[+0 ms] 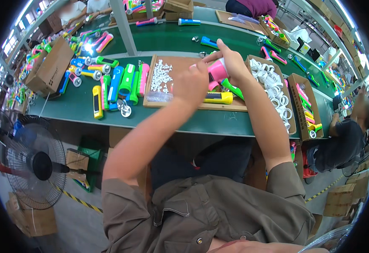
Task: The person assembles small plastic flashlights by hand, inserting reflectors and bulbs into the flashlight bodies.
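Observation:
Over a wooden tray [231, 106], my right hand [234, 65] is wrapped around the wide end of a pink flashlight [218, 71], which has a white rim. Close against its left side is my left hand [191, 85], closed and slightly blurred; whatever its fingers pinch is hidden. In the tray, small white plastic pieces [161, 76] lie spread at the left. Clear round lenses [159, 97] form a row at the front left corner. A yellow flashlight [218, 98] and a green flashlight [231, 88] lie below my hands.
Several colourful flashlights [127, 80] stand left of the tray beside a tilted cardboard box [51, 67]. Right of it are a box of white rings [273, 84] and a box of flashlights [306, 105]. A fan [41, 165] stands lower left. Co-workers [342, 135] sit around the green table [167, 122].

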A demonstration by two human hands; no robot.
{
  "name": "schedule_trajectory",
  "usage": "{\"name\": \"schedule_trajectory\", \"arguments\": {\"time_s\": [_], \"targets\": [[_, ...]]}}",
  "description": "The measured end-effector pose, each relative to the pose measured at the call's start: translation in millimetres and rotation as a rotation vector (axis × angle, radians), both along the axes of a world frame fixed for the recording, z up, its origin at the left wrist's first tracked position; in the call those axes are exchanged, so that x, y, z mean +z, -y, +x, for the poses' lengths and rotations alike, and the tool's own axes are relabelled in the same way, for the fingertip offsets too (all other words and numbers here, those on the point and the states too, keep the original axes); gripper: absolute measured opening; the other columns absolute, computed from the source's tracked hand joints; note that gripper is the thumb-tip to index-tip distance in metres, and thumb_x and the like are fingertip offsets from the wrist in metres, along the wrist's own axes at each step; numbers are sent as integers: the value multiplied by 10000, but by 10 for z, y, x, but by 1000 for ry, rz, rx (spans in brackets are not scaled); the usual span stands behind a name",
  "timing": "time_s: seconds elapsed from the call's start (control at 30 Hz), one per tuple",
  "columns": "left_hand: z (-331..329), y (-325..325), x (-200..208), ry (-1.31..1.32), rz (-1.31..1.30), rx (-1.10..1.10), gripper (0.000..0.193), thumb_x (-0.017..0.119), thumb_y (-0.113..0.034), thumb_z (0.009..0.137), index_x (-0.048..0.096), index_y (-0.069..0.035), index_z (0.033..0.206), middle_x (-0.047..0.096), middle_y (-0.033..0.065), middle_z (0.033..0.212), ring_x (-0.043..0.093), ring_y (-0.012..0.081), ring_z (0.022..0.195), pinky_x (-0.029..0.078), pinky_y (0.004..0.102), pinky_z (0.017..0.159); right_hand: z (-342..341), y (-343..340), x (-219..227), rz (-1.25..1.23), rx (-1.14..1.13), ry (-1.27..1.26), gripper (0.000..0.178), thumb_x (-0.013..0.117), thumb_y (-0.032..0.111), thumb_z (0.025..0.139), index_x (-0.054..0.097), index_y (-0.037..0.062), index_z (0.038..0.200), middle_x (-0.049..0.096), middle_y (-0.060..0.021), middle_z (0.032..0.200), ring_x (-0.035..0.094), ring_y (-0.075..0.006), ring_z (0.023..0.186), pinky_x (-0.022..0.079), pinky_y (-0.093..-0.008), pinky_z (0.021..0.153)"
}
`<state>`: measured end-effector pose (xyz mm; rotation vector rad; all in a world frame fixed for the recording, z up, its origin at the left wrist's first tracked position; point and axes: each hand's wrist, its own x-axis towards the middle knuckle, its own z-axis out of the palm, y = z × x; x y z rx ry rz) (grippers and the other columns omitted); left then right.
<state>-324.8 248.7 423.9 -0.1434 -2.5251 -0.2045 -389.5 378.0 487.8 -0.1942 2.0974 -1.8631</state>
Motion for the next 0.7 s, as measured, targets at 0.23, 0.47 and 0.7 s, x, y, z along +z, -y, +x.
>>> {"name": "schedule_trajectory", "arguments": {"time_s": [0.23, 0.47, 0.7], "targets": [[-35, 174, -75, -306, -214, -50, 194, 597, -128, 820, 544, -59, 994, 576, 58, 764, 643, 229, 687, 510, 349, 581, -5, -76, -187, -302, 99, 3, 746, 257, 601, 1014, 598, -35, 1205, 631, -146, 1114, 633, -250, 996, 531, -364, 891], [80, 46, 0, -384, -67, -112, 300, 643, -134, 791, 551, -48, 1064, 568, 82, 795, 624, 260, 691, 488, 388, 595, 244, -192, -275, -76, 5, -539, 457, 433, 367, 1038, 632, -44, 1068, 637, -116, 1028, 591, -184, 937, 480, -324, 830], [75, -20, -91, -334, 461, -404, 465, 781, -185, 753, 527, 9, 1090, 626, 202, 828, 649, 395, 723, 520, 456, 595, 577, -213, -39, -97, 109, -957, 662, 792, 204, 786, 467, 18, 1332, 632, -129, 1150, 634, -214, 1033, 494, -321, 913]]}}
